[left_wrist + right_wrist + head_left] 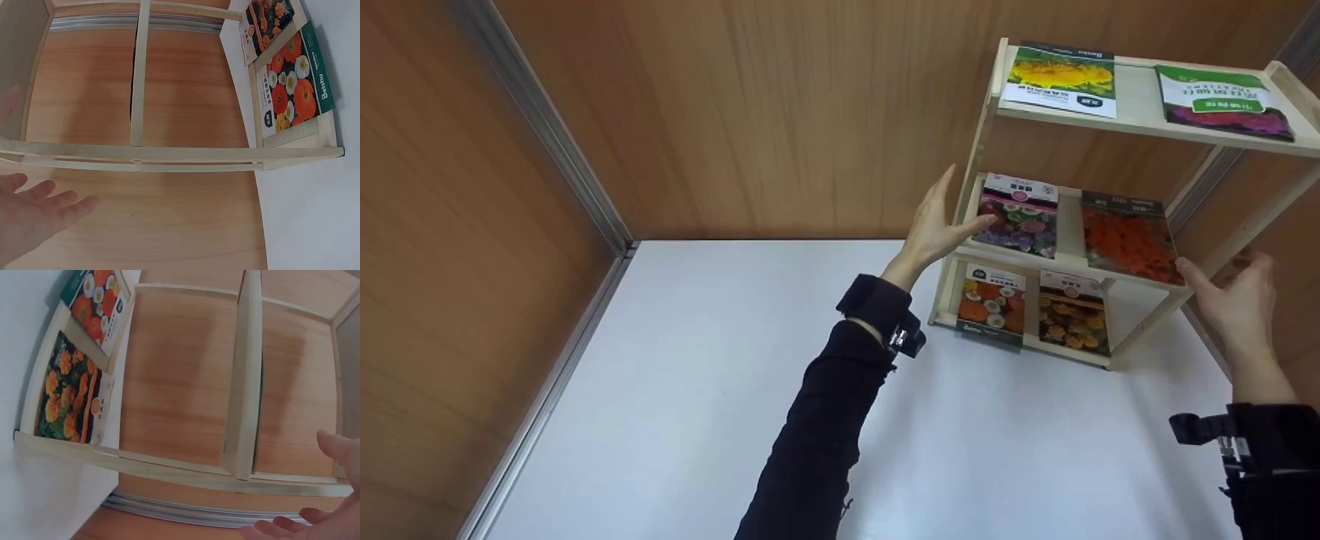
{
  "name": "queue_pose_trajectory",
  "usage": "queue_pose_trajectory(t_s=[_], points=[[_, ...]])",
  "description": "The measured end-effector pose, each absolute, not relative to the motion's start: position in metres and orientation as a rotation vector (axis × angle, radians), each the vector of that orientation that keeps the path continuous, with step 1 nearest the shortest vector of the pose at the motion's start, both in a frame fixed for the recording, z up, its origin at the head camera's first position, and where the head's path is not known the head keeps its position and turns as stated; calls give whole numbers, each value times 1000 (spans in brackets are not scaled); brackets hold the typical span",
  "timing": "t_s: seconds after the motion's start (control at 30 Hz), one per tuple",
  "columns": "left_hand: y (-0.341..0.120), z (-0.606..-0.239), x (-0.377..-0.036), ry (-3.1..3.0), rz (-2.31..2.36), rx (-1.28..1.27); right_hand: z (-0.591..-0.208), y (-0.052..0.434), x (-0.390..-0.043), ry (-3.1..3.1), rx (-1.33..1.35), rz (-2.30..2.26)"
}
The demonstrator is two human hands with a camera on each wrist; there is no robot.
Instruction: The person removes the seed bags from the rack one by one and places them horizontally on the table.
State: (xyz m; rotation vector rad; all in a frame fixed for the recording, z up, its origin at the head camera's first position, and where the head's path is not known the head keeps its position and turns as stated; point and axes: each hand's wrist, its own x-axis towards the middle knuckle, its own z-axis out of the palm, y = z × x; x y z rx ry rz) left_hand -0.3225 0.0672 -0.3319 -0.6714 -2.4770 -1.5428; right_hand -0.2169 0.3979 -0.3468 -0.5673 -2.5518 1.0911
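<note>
Left wrist, packet (292, 84) lettered "Beishu", wooden shelf (169, 152); left hand (36, 215) alongside

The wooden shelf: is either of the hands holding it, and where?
Nothing is held: the left hand and right hand flank the shelf, fingers not wrapped around it.

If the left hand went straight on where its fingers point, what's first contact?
Likely the left upright of the pale wooden three-tier rack; depth is unclear, so the left hand might pass outside it and reach the brown wood-grain wall.
</note>
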Motion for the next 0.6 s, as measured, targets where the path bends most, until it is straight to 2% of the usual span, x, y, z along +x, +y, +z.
queue_pose_trajectory(t_s=[0.27,0.6], points=[[82,-335,-327,-2456,-1647,-715,-351,402,-224,-2579,-551,1187],[86,-334,-336,-2263,-1720,-674,-350,397,-228,-2505,-579,1031]])
